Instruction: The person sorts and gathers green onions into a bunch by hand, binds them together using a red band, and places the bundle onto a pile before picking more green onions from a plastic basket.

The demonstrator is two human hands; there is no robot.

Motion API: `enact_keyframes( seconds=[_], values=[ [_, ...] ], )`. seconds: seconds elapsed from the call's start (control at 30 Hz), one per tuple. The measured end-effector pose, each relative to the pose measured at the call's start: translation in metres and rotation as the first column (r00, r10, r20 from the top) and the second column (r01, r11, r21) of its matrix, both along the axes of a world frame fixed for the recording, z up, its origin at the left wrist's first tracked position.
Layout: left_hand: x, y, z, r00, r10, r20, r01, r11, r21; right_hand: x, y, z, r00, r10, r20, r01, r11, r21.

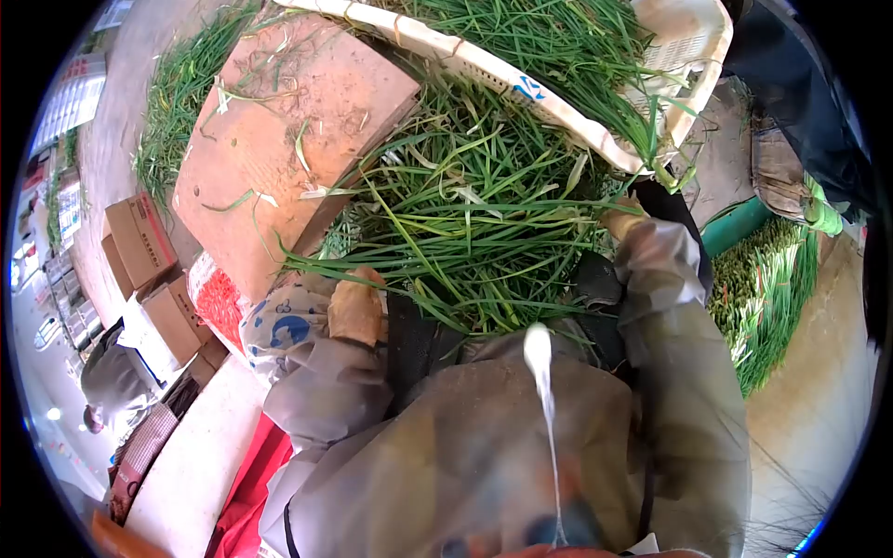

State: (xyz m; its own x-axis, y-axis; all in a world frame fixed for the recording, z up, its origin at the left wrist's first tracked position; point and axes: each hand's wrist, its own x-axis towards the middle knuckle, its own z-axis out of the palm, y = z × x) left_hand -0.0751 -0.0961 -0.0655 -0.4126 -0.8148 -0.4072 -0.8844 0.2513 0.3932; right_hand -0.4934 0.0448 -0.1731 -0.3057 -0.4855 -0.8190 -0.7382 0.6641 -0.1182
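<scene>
A loose bunch of long green chives (465,228) stretches across my lap between my two hands. My left hand (356,309), in a tan glove, is closed at the leafy left end, its fingertips partly hidden by leaves. At the right end of the bunch, my right hand (621,219) is closed on the stalks, also in a tan covering; its fingers are partly hidden. More chives (474,139) lie in a tangled heap just beyond the bunch.
A white plastic crate (558,104) piled with chives stands at the far side. To the left lies a dirt-strewn brown board (288,139). Tied bundles of chives (767,298) sit at the right. Cardboard boxes (141,244) are farther left. A person's dark-clothed leg (791,74) is at upper right.
</scene>
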Motion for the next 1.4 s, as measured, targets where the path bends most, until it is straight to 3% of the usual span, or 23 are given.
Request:
enact_keyframes(
  seconds=[0.1,0.13,0.2,0.27,0.3,0.4,0.83,1.07,1.4],
  values=[
    [0.001,-0.009,-0.040,0.999,0.020,0.030,-0.019,0.999,-0.037,0.005,-0.007,-0.012,1.000,-0.007,-0.025,0.007,0.999,-0.036],
    [-0.001,-0.013,-0.058,0.995,0.098,-0.029,-0.099,0.994,-0.037,0.007,-0.012,-0.016,1.000,-0.008,-0.030,0.006,0.999,-0.050],
    [0.017,-0.019,-0.121,0.979,0.191,-0.075,-0.194,0.980,-0.036,0.010,-0.018,-0.025,0.999,-0.006,-0.041,0.003,0.997,-0.071],
    [0.055,-0.020,-0.200,0.836,0.486,-0.255,-0.497,0.867,0.021,0.012,-0.024,-0.036,0.999,-0.011,-0.049,0.007,0.997,-0.083],
    [0.057,-0.021,-0.207,0.759,0.585,-0.286,-0.595,0.801,0.060,0.013,-0.027,-0.042,0.999,-0.013,-0.051,0.009,0.996,-0.086],
    [0.055,-0.014,-0.207,0.665,0.700,-0.259,-0.690,0.709,0.143,0.012,-0.035,-0.060,0.998,-0.030,-0.063,0.024,0.996,-0.091],
    [0.056,0.013,-0.174,0.629,0.776,-0.047,-0.729,0.610,0.311,0.002,-0.048,-0.132,0.996,-0.083,-0.035,0.083,0.997,0.004],
    [0.051,0.012,-0.183,0.625,0.780,-0.040,-0.716,0.592,0.371,0.007,-0.029,-0.122,0.995,-0.091,-0.034,0.092,0.996,0.016],
    [0.044,0.012,-0.197,0.598,0.785,-0.159,-0.641,0.589,0.492,0.039,-0.004,-0.072,0.991,-0.123,-0.048,0.121,0.992,-0.040]
  ],
)
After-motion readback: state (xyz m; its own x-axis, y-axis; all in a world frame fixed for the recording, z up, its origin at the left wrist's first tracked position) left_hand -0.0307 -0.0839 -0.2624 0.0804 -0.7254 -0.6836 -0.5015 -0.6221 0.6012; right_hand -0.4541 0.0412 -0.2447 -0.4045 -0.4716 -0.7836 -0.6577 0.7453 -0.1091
